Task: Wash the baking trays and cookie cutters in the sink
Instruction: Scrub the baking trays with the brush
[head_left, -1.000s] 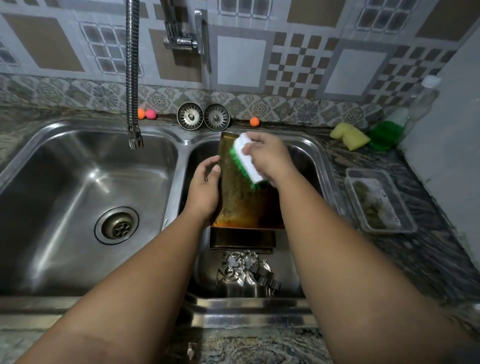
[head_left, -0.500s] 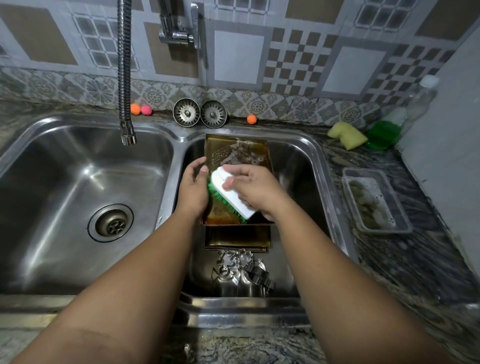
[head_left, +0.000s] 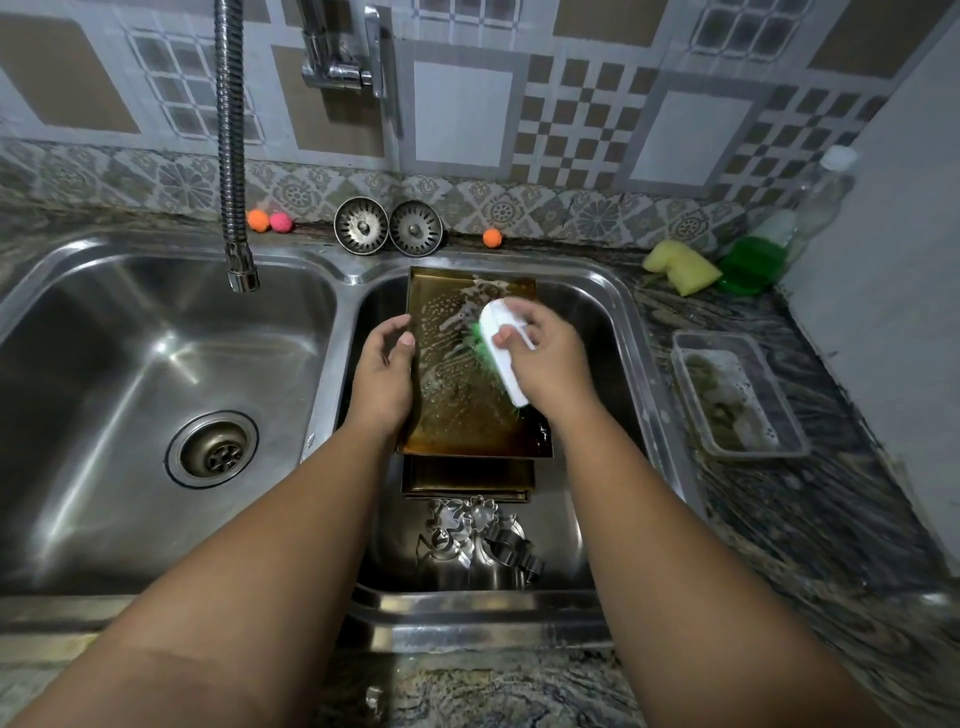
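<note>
A gold baking tray (head_left: 457, 405), streaked with soap suds, leans tilted in the right sink basin (head_left: 613, 322). My left hand (head_left: 384, 374) grips its left edge. My right hand (head_left: 545, 358) is closed on a white scrub brush (head_left: 504, 348) with green bristles, pressed against the tray's upper middle. Below it lie more gold trays (head_left: 467, 480) stacked flat. Several metal cookie cutters (head_left: 478, 540) sit in a pile at the near end of the same basin.
The left basin (head_left: 130, 364) holds only its drain (head_left: 212, 449), with the flexible faucet hose (head_left: 231, 156) above it. Two sink strainers (head_left: 387, 226) stand at the back. A yellow sponge (head_left: 680, 265), green soap bottle (head_left: 753, 260) and clear plastic tray (head_left: 737, 395) occupy the right counter.
The brush went from the tray's top down to its lower left, then back up to the upper middle. More suds cover the tray. My left hand stayed on the left edge.
</note>
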